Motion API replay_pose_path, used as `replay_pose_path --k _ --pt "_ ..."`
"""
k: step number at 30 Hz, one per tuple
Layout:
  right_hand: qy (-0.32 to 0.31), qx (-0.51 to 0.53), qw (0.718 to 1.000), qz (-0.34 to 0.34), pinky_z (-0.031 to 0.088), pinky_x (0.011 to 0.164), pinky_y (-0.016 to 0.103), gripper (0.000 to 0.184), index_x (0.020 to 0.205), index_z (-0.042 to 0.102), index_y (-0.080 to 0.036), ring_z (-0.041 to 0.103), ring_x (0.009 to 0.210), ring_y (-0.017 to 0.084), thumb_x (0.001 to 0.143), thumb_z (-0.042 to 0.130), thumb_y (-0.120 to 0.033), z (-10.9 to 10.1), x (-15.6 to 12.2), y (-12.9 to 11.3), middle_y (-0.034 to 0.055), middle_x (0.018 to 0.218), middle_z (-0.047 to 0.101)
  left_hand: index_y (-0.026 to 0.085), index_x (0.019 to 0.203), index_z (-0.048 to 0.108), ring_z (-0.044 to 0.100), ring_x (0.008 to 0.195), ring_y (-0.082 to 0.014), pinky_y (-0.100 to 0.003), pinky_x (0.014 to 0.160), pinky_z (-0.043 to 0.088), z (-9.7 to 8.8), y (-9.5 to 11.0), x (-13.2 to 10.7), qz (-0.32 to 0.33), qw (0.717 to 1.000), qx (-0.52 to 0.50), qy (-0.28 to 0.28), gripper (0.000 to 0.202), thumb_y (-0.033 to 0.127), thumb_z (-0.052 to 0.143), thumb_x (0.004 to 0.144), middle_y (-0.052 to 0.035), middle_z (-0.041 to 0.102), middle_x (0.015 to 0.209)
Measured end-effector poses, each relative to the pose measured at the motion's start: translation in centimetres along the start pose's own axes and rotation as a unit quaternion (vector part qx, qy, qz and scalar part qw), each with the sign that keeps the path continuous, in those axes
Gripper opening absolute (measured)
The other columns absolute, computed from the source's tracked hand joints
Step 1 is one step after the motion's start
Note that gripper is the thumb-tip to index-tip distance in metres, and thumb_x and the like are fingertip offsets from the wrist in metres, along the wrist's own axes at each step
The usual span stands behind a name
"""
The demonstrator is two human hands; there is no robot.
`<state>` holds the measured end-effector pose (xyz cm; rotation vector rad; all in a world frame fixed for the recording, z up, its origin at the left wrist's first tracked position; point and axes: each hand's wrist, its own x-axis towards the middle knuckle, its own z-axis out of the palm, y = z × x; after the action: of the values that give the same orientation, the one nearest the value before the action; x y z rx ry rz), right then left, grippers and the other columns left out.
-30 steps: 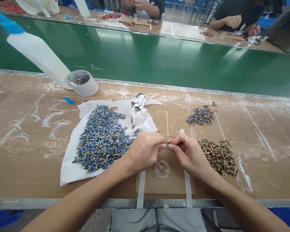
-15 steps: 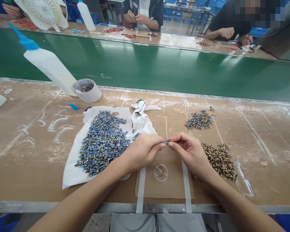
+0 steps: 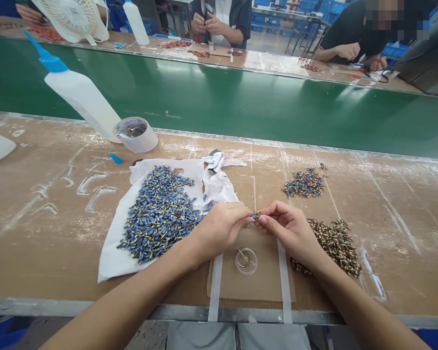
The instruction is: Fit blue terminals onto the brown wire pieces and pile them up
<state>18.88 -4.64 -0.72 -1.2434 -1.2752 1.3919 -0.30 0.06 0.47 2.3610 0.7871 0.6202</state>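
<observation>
My left hand [image 3: 221, 227] and my right hand [image 3: 290, 228] meet above the cardboard pad [image 3: 251, 282], both pinched on one small blue part [image 3: 256, 215] between the fingertips. A big heap of blue and yellow parts [image 3: 159, 214] lies on a white plastic sheet [image 3: 111, 253] to the left of my left hand. To the right of my right hand sits a pile of dark brown parts [image 3: 332, 245]. A smaller blue pile [image 3: 304, 182] lies further back. A small clear dish [image 3: 246, 260] with a thin stick in it stands just below my hands.
A white squeeze bottle with a blue nozzle [image 3: 80, 99] leans beside a roll of tape [image 3: 136, 133] at the back left. A green conveyor belt [image 3: 241, 102] runs across behind the bench. Other people work at the far side [image 3: 219, 22], near a white fan [image 3: 73, 17].
The view has tilted up a little, so more of the far bench shows. My hands stay pinched together on the small part, almost unmoved.
</observation>
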Motion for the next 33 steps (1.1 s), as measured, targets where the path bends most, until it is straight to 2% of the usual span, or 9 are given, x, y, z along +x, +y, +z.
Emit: replay_pose_path --k 5,12,24,29,33 --pt "-0.016 -0.007 1.000 -0.009 0.051 0.062 0.025 0.014 0.080 0.058 -0.019 0.064 0.066 0.013 0.089 0.062 -0.029 0.4 -0.4 0.6 0.0027 0.073 0.068 0.013 0.074 0.063 0.049 0.060 -0.0128 -0.024 0.058 0.035 0.1 -0.1 -0.2 -0.006 1.000 0.006 -0.014 0.020 0.008 0.046 0.085 -0.0007 0.056 0.065" --pt "-0.027 -0.064 0.997 -0.035 0.047 0.058 0.023 0.013 0.080 0.054 -0.019 0.061 0.063 0.013 0.092 0.057 -0.023 0.6 -0.3 1.7 0.0024 0.071 0.067 0.014 0.067 0.060 0.048 0.055 -0.0132 -0.025 0.056 0.033 0.6 0.1 -0.3 -0.039 0.998 0.026 -0.041 0.020 0.007 0.044 0.078 -0.0010 0.056 0.060" --pt "-0.035 -0.177 0.981 -0.072 0.048 0.058 0.026 0.016 0.077 0.050 -0.021 0.062 0.062 0.016 0.092 0.052 -0.025 0.7 -0.4 1.4 0.0023 0.068 0.064 0.017 0.076 0.067 0.049 0.052 -0.0122 -0.023 0.053 0.030 0.9 -0.2 -0.2 -0.052 0.996 -0.003 -0.073 0.023 0.006 0.046 0.075 0.0000 0.060 0.057" --pt "-0.042 -0.158 0.984 -0.072 0.050 0.059 0.026 0.016 0.077 0.051 -0.021 0.062 0.063 0.016 0.092 0.052 -0.025 0.6 -0.2 1.5 0.0022 0.070 0.064 0.017 0.074 0.066 0.049 0.053 -0.0124 -0.023 0.053 0.030 0.7 -0.4 -0.2 -0.046 0.996 -0.011 -0.077 0.023 0.004 0.047 0.073 0.0006 0.059 0.057" --pt "-0.063 -0.111 0.991 -0.043 0.052 0.060 0.028 0.015 0.079 0.053 -0.020 0.064 0.065 0.016 0.092 0.054 -0.028 0.6 0.1 1.5 0.0032 0.071 0.067 0.015 0.074 0.064 0.050 0.055 -0.0109 -0.021 0.055 0.032 0.4 -0.5 -0.2 -0.049 0.994 -0.036 -0.094 0.021 0.005 0.046 0.079 0.0014 0.059 0.059"
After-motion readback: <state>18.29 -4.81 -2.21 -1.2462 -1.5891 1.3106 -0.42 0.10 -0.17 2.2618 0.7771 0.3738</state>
